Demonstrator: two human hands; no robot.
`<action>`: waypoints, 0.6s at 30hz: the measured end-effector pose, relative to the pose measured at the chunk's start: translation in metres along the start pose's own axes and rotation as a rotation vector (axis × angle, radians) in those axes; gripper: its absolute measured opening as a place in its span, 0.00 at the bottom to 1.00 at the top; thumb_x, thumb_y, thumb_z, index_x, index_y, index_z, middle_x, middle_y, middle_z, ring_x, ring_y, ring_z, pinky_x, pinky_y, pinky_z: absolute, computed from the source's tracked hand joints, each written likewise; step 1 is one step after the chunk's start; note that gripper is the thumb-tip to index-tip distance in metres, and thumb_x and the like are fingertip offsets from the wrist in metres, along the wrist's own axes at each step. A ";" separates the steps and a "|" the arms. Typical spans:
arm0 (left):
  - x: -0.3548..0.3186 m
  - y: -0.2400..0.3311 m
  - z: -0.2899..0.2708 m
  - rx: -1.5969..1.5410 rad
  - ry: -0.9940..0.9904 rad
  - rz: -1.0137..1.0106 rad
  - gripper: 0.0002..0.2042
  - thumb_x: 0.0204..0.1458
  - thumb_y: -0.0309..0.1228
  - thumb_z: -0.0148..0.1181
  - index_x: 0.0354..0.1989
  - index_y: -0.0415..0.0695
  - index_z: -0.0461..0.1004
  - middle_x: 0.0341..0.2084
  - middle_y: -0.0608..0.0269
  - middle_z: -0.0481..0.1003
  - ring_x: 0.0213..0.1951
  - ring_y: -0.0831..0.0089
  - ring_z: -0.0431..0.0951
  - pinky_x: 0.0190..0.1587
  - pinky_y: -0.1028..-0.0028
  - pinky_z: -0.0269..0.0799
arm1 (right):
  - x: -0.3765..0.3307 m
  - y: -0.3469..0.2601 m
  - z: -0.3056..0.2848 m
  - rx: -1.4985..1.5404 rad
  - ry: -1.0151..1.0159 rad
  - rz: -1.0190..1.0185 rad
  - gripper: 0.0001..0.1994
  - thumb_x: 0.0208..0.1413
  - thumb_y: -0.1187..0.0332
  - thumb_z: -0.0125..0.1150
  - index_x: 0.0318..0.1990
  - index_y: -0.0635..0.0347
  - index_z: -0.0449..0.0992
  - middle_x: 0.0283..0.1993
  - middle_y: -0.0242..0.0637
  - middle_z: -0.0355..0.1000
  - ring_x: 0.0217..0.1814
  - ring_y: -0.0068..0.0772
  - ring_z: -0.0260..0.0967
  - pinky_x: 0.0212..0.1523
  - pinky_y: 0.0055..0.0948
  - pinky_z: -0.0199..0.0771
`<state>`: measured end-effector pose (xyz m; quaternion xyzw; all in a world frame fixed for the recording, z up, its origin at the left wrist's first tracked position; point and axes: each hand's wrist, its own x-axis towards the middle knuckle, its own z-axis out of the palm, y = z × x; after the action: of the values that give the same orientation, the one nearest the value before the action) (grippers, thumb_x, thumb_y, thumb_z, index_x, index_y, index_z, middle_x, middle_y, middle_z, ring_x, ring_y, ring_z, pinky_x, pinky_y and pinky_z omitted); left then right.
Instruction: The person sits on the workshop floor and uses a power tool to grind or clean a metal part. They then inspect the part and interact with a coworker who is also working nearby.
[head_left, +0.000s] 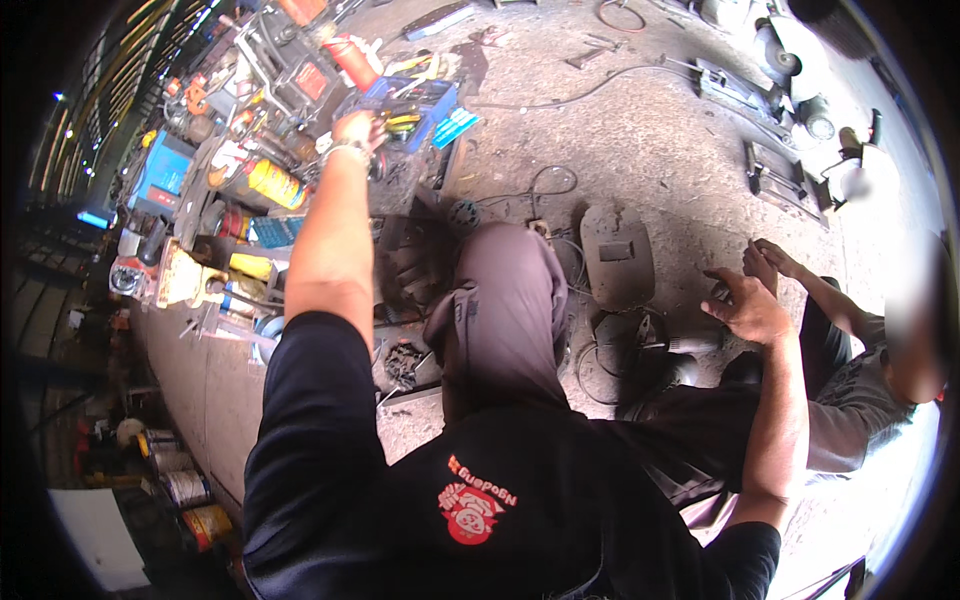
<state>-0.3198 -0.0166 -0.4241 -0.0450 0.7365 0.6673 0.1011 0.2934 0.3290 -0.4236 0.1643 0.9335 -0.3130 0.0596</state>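
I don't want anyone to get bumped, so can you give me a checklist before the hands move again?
1. Left hand at the blue tray: ok.
2. Left hand's grip firm: cannot tell, its fingers are too small and bright.
3. Right hand well apart from the other person's hand: not ok, they look very close.
4. Grey shield with a window away from both hands: ok, on the floor.

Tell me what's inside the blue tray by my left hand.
The blue tray holds a jumble of items, including yellow-and-black pieces that look like hand tools. Whatever lies beneath them or behind your left hand is covered.
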 end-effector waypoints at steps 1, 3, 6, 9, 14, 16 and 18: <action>0.000 0.000 -0.002 0.009 0.014 0.018 0.11 0.60 0.31 0.57 0.49 0.41 0.73 0.38 0.55 0.80 0.37 0.63 0.82 0.41 0.63 0.82 | -0.002 0.001 -0.001 0.005 0.016 0.006 0.26 0.54 0.64 0.69 0.59 0.67 0.71 0.40 0.58 0.78 0.45 0.51 0.79 0.46 0.39 0.76; 0.002 0.006 0.002 0.051 0.044 0.036 0.08 0.61 0.31 0.56 0.45 0.42 0.75 0.35 0.59 0.81 0.32 0.70 0.81 0.33 0.68 0.80 | 0.002 -0.001 -0.001 -0.038 0.014 0.022 0.27 0.53 0.61 0.69 0.58 0.67 0.72 0.42 0.59 0.77 0.48 0.53 0.78 0.47 0.41 0.76; -0.005 0.010 0.049 -0.291 -0.362 0.040 0.09 0.59 0.27 0.54 0.46 0.39 0.73 0.30 0.63 0.78 0.28 0.74 0.78 0.31 0.71 0.76 | 0.018 -0.006 0.003 -0.122 -0.047 0.032 0.29 0.54 0.56 0.68 0.59 0.64 0.72 0.47 0.57 0.77 0.53 0.54 0.75 0.53 0.44 0.74; -0.176 0.013 0.186 -0.066 -0.787 0.590 0.19 0.60 0.29 0.54 0.58 0.35 0.68 0.35 0.59 0.78 0.38 0.70 0.79 0.42 0.71 0.78 | 0.014 -0.026 -0.009 -0.095 -0.074 0.124 0.30 0.54 0.55 0.67 0.60 0.64 0.70 0.49 0.55 0.77 0.56 0.55 0.73 0.56 0.44 0.73; -0.329 -0.075 0.275 0.430 -1.371 1.345 0.36 0.45 0.15 0.50 0.69 0.47 0.62 0.66 0.43 0.62 0.64 0.54 0.67 0.65 0.61 0.67 | 0.022 -0.021 0.020 -0.107 -0.002 0.029 0.29 0.55 0.55 0.65 0.60 0.63 0.70 0.50 0.55 0.77 0.57 0.56 0.72 0.58 0.45 0.71; -0.361 -0.101 0.269 0.624 -1.586 1.165 0.39 0.43 0.18 0.54 0.70 0.48 0.60 0.66 0.42 0.61 0.67 0.50 0.63 0.69 0.57 0.61 | 0.037 -0.019 0.028 -0.162 -0.258 0.101 0.28 0.56 0.55 0.64 0.59 0.64 0.70 0.52 0.56 0.75 0.59 0.55 0.71 0.60 0.45 0.70; -0.363 -0.111 0.270 0.614 -1.749 1.096 0.38 0.42 0.21 0.59 0.69 0.43 0.60 0.63 0.45 0.65 0.65 0.50 0.65 0.68 0.59 0.62 | 0.031 -0.025 0.038 -0.020 -0.254 -0.058 0.29 0.55 0.56 0.65 0.60 0.64 0.68 0.56 0.59 0.71 0.59 0.55 0.70 0.61 0.45 0.70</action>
<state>0.0807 0.2148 -0.4808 0.8113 0.4647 0.2092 0.2866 0.2566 0.2958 -0.4466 0.0957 0.9259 -0.3238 0.1696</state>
